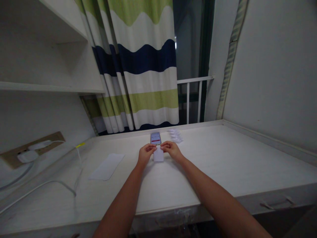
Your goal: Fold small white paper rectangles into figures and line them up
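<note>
Between my hands is a small white piece of paper (158, 155), held upright or tilted just above the desk. My left hand (146, 153) pinches its upper left corner, and my right hand (172, 149) pinches the upper right one. Right behind the paper a phone (155, 137) with a lit screen lies or leans near the back of the desk. Several small folded white paper pieces (175, 135) sit in a group to the right of the phone. Farther left, a flat white sheet of paper (107, 167) rests on the desktop.
The white desk (223, 158) has a raised edge along its back and right side. Plugs (27, 156) sit in a wall strip at left, with a white cable (49, 185) trailing over the desk. A striped curtain (148, 66) hangs behind; a shelf (49, 86) juts out upper left.
</note>
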### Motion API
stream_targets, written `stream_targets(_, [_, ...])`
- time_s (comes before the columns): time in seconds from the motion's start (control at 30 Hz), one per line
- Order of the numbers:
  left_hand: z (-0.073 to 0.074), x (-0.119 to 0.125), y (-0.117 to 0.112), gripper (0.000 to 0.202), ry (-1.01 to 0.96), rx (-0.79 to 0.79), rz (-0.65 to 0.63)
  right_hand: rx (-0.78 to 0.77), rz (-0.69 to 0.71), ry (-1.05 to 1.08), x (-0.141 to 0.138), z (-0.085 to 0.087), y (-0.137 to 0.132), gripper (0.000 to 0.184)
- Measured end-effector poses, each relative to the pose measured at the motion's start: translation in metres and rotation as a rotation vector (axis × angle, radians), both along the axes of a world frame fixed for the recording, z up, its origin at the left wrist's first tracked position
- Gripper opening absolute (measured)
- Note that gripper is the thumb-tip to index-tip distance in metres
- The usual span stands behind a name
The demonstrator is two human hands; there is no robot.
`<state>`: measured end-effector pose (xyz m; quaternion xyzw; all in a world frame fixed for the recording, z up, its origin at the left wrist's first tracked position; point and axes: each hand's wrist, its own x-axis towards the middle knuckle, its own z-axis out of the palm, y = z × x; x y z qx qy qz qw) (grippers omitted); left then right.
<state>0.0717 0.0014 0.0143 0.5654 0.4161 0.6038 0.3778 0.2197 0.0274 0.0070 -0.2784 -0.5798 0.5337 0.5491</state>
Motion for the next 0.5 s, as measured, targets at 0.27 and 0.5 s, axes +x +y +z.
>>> stream_targets(0.27, [-0.001, -0.0022, 0.0024, 0.019, 0.007, 0.01, 0.013, -0.083, 0.039, -0.026, 0.0014, 0.0031, -0.0038, 0.028])
stream_targets(0.5, [0.0001, 0.0, 0.0009, 0.029, -0.06, -0.051, -0.019, -0.059, 0.03, -0.016, 0.0016, 0.0015, -0.0021, 0.026])
